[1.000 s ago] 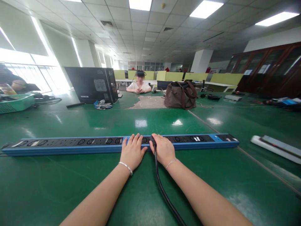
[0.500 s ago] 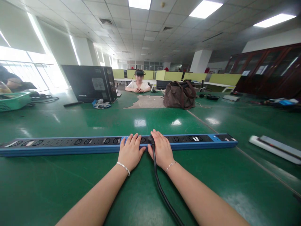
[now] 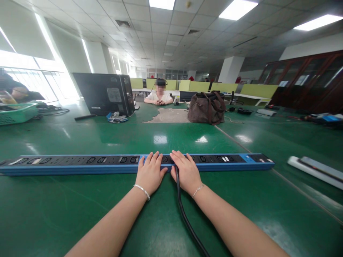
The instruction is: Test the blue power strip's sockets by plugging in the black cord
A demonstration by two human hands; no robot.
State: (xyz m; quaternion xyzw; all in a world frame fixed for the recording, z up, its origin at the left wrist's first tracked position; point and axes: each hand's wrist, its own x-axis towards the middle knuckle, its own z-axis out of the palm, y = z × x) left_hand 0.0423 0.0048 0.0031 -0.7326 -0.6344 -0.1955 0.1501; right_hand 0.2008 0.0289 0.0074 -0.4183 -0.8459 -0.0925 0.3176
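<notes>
A long blue power strip (image 3: 112, 169) with a black face of several sockets lies across the green table. My left hand (image 3: 149, 173) rests over its middle, fingers laid across the top and thumb at the near edge, holding it. Just to the right, my right hand (image 3: 187, 171) is closed over the plug end of a black cable (image 3: 184, 217) at the strip. The plug itself is hidden under the fingers, so I cannot see how deep it sits. From there the cable runs down toward me between my forearms.
A black computer case (image 3: 104, 94), gloves (image 3: 117, 117) and a brown bag (image 3: 206, 108) stand farther back. To the left is a green basket (image 3: 18, 114); at right lies a white and grey bar (image 3: 316, 171). One person (image 3: 159, 95) sits opposite, another at far left.
My right hand has shifted its fingers over the plug, which showed beside them before and is now covered. My left hand stays on the strip. The view has shifted slightly.
</notes>
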